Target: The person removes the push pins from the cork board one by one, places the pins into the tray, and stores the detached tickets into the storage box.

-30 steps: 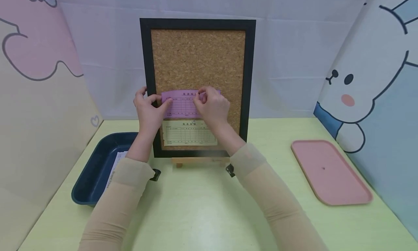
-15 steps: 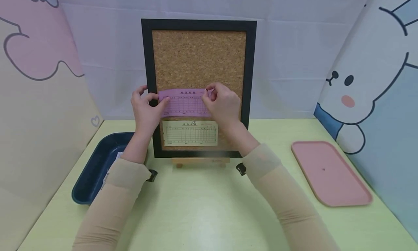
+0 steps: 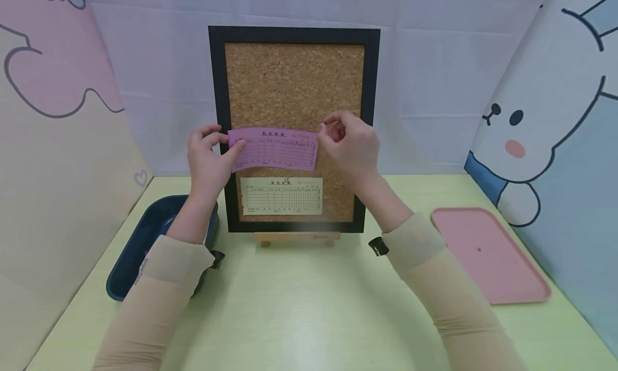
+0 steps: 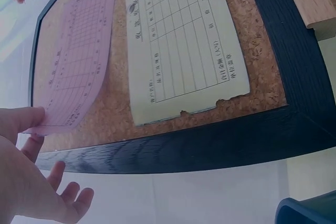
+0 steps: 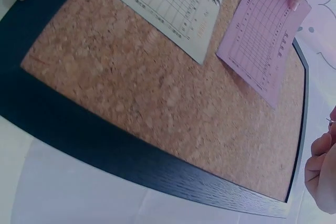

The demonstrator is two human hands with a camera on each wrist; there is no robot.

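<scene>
My left hand (image 3: 208, 159) pinches the left end of a purple receipt slip (image 3: 272, 151), thumb in front and fingers behind. The slip bows and overlaps the left frame of the corkboard (image 3: 294, 81). Below it, a pale yellow receipt slip (image 3: 280, 197) hangs flat, with a small pin (image 3: 287, 180) at its top middle. To the right of the purple slip, my right hand (image 3: 354, 146) pinches a push pin between thumb and forefinger. In the right wrist view the thin metal tip of that push pin (image 5: 329, 120) pokes out; its head is hidden by the fingers.
The black-framed board leans on a small wooden easel (image 3: 296, 236). At the left stands a dark blue tray (image 3: 120, 264) holding papers, partly behind my left arm. A pink tray (image 3: 492, 258) lies at the right. A white cloth (image 3: 425, 81) hangs behind the board.
My right hand has moved right and up, off the purple slip's face to beyond its right end. My left hand has drawn the slip left and slightly up, and it now curves more.
</scene>
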